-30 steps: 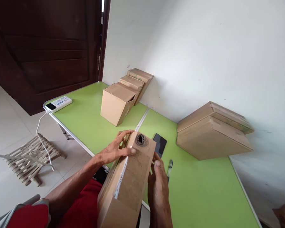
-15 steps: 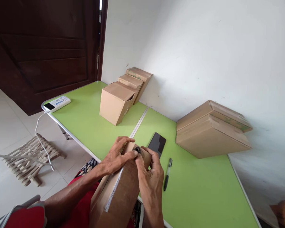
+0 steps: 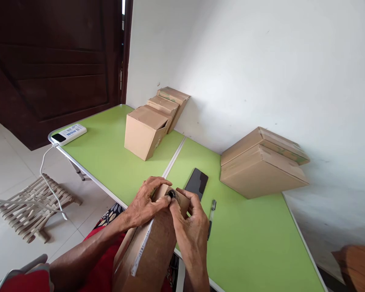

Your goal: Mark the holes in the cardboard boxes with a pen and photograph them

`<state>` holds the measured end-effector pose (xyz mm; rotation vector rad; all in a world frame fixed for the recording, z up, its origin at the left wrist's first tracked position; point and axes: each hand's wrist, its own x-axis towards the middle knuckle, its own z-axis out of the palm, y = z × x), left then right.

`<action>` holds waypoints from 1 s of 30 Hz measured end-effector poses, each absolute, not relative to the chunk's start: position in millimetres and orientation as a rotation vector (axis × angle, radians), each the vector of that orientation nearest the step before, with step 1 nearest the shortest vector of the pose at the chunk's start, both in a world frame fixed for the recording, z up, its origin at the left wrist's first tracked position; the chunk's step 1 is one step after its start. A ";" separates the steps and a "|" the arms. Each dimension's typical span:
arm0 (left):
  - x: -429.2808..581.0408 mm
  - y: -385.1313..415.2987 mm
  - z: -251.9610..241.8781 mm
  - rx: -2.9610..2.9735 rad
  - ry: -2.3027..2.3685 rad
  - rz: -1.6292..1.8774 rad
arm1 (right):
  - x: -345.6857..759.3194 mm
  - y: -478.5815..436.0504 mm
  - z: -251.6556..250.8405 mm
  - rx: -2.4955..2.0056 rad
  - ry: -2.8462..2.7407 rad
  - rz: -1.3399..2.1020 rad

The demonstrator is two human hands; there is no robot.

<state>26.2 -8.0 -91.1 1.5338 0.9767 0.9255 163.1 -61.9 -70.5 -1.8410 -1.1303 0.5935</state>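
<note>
A brown cardboard box [image 3: 158, 251] with a white printed strip along one edge lies tilted over my lap, against the near edge of the table. My left hand [image 3: 146, 202] grips its far end from the left, fingers curved over the end. From the other side, my right hand [image 3: 190, 227] holds the same end, its fingers bent around the corner. Both thumbs press at a small, dark, roundish spot [image 3: 171, 193] on that end; I cannot make out whether it is a hole or a separate piece. A black smartphone [image 3: 196, 183] lies just beyond my right hand.
On the green table [image 3: 246, 239] a pen [image 3: 212, 217] lies right of my hand. Cardboard boxes [image 3: 146, 129] stand at the back left, and two stacked boxes [image 3: 258, 170] at the right wall. A white device [image 3: 69, 134] with a cable sits far left, above a wooden stool [image 3: 27, 211].
The whole view has shifted slightly, so most things appear a little further left. Both hands stay on the box's end, thumbs still at the dark spot, which shows a little more now.
</note>
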 end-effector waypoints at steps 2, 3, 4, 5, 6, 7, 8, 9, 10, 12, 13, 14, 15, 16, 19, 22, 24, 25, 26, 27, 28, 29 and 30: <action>25.6 -8.8 -90.2 1.549 0.959 0.918 | 163.7 -62.8 -69.9 -1.839 -1.141 0.597; 25.2 -9.2 -90.2 1.559 0.948 0.917 | 163.8 -63.2 -69.9 -1.837 -1.150 0.595; 24.7 -9.6 -90.3 1.572 0.938 0.915 | 163.7 -63.6 -70.1 -1.835 -1.160 0.591; 24.0 -10.0 -90.6 1.585 0.929 0.914 | 163.6 -63.8 -70.5 -1.834 -1.168 0.587; 23.3 -10.4 -91.0 1.596 0.924 0.911 | 163.5 -64.0 -71.0 -1.830 -1.176 0.586; 22.5 -10.8 -91.3 1.604 0.921 0.906 | 163.2 -64.1 -71.7 -1.823 -1.179 0.583; 21.7 -11.2 -91.4 1.611 0.918 0.902 | 162.9 -64.4 -72.5 -1.815 -1.182 0.580; 20.9 -11.6 -91.4 1.618 0.914 0.900 | 162.4 -64.7 -73.4 -1.808 -1.182 0.578; 20.2 -11.8 -91.3 1.626 0.909 0.898 | 161.7 -65.2 -74.1 -1.802 -1.182 0.578; 19.4 -12.1 -91.0 1.643 0.901 0.889 | 159.6 -66.5 -75.5 -1.793 -1.188 0.577; 19.5 -12.2 -91.1 1.651 0.901 0.883 | 158.3 -67.3 -76.1 -1.788 -1.195 0.578; 19.9 -12.3 -91.4 1.654 0.904 0.874 | 156.9 -68.1 -76.9 -1.779 -1.201 0.581; 20.6 -12.5 -91.9 1.652 0.912 0.869 | 155.8 -69.1 -78.1 -1.769 -1.201 0.581; 21.3 -12.7 -92.6 1.647 0.924 0.873 | 155.5 -70.4 -79.8 -1.760 -1.197 0.593; 22.1 -13.3 -94.7 1.630 0.956 0.916 | 164.9 -77.4 -89.6 -1.667 -1.118 0.695; 19.0 -13.2 -95.3 1.630 0.952 0.902 | 197.7 -88.6 -105.8 -1.646 -0.948 0.672; 16.6 -12.2 -95.8 1.627 0.928 0.858 | 229.6 -95.0 -117.7 -1.892 -0.883 0.488; 16.0 -11.5 -96.5 1.626 0.912 0.841 | 246.0 -96.6 -123.5 -2.059 -0.887 0.400; 16.1 -10.7 -97.4 1.630 0.895 0.825 | 261.1 -96.7 -129.2 -2.207 -0.896 0.360; 16.7 -9.8 -98.5 1.640 0.877 0.812 | 274.4 -95.4 -134.7 -2.315 -0.902 0.360; 17.8 -9.0 -99.6 1.657 0.858 0.801 | 285.2 -92.7 -140.1 -2.387 -0.901 0.385; 19.1 -8.1 -100.8 1.679 0.837 0.792 | 293.6 -89.0 -145.1 -2.426 -0.888 0.421; 20.5 -7.3 -101.8 1.703 0.819 0.783 | 299.6 -84.8 -149.6 -2.439 -0.875 0.453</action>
